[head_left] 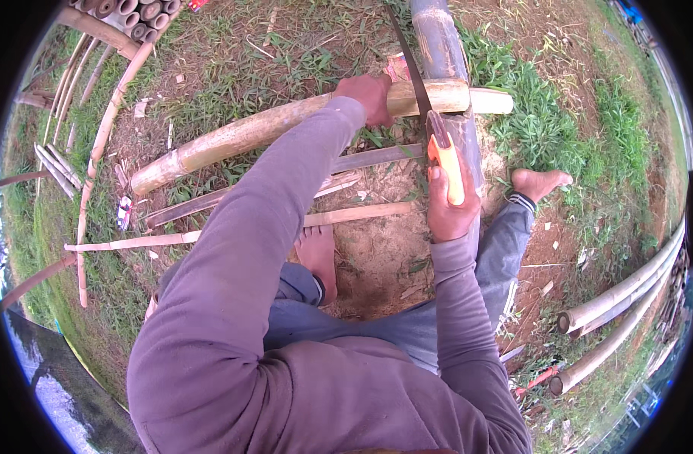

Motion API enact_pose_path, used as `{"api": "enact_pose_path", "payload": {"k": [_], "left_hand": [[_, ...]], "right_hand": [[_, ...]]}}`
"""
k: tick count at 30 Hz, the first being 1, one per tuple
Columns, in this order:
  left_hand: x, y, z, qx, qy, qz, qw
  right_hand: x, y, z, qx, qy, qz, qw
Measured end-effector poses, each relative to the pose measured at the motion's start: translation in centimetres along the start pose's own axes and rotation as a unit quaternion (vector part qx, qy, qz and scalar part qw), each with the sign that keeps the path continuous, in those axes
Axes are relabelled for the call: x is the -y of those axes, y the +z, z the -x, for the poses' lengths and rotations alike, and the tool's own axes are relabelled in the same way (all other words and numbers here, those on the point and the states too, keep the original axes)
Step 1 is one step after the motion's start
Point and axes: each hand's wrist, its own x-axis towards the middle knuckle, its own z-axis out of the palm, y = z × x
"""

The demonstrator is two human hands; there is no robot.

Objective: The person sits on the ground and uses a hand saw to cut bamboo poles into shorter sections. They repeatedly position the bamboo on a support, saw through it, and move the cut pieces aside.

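A thick pale bamboo pole (233, 138) slants from the left toward the upper middle, its right end resting across a greyer pole (441, 45). My left hand (368, 100) is closed over the bamboo pole, pressing on it left of the blade. In my right hand (452, 208) is the orange handle of a handsaw (454, 172). The long dark saw blade points away from me and crosses the bamboo pole near its right end. How deep the teeth sit in the bamboo cannot be made out. A paler piece (492, 101) juts out past that end.
Split bamboo strips (362, 215) lie between my bare feet and the pole. Cut bamboo (135, 17) is stacked at the far left, beside a long thin pole (104, 144). More bamboo poles (623, 295) lie at the right. Grass and wood chips cover the dirt.
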Motion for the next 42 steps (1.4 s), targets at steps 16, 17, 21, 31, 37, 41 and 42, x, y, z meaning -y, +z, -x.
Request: {"api": "enact_pose_path", "payload": {"k": [16,17,21,31,37,41,42], "left_hand": [[-4.5,-5.6,-2.0,0.029,0.085,0.017,0.996],[-5.6,-5.8,-2.3,0.027,0.084,0.02,0.996],[-7.5,-1.7,-4.2,-0.042,0.069,0.054,0.995],[-4.0,-1.2,-0.7,-0.109,0.121,-0.039,0.986],[-7.2,-2.1,-4.7,-0.1,0.127,-0.045,0.986],[-7.6,-0.6,-5.3,-0.121,0.1,-0.029,0.987],[-8.1,-0.5,-4.9,-0.145,0.106,-0.035,0.983]], "right_hand": [[3.8,-4.0,-2.4,-0.045,-0.038,0.001,0.998],[2.4,-4.9,-2.6,-0.052,-0.031,0.024,0.998],[-3.4,-7.1,-3.1,-0.064,0.022,0.018,0.998],[-4.7,-9.1,-2.0,-0.092,-0.064,0.027,0.993],[-5.6,-11.3,-3.9,-0.103,0.016,-0.014,0.994],[-6.2,-9.7,-4.1,-0.104,-0.015,0.025,0.994],[-5.9,-9.7,-4.1,-0.11,-0.011,0.01,0.994]]}}
